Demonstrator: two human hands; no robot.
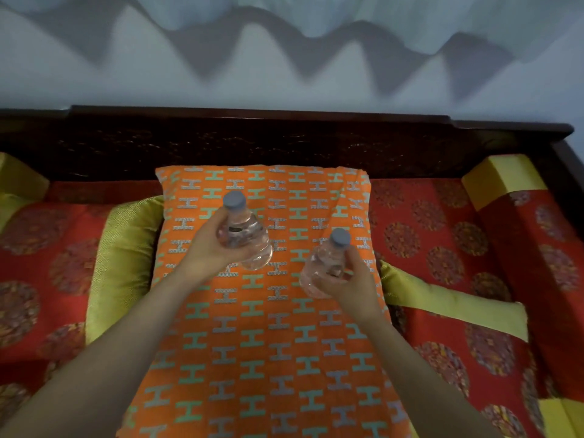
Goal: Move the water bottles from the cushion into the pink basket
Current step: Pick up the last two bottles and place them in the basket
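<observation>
My left hand (207, 248) grips one clear water bottle (249, 238) around its body: fingers curled behind it, thumb across the near side. The grey cap (234, 200) of this bottle points away from me, toward the backrest.

My right hand (352, 281) grips a second clear water bottle (324, 267) from its right side, with the fingers wrapped around the lower body and the thumb pressed near the shoulder. Its grey cap (340, 237) also points away from me and leans slightly to the right.

Both bottles are over the far half of the orange cushion (252, 349), which carries a pattern of teal and grey H shapes. The left bottle is farther from me than the right one, and the two are apart. I cannot tell whether either base touches the cushion.

The cushion lies on a red patterned seat cover (442, 241). A yellow-green bolster (123, 263) lies just beside the cushion's left edge, and another (455, 300) lies at its right edge. A dark carved wooden backrest (252, 143) runs behind the cushion.
</observation>
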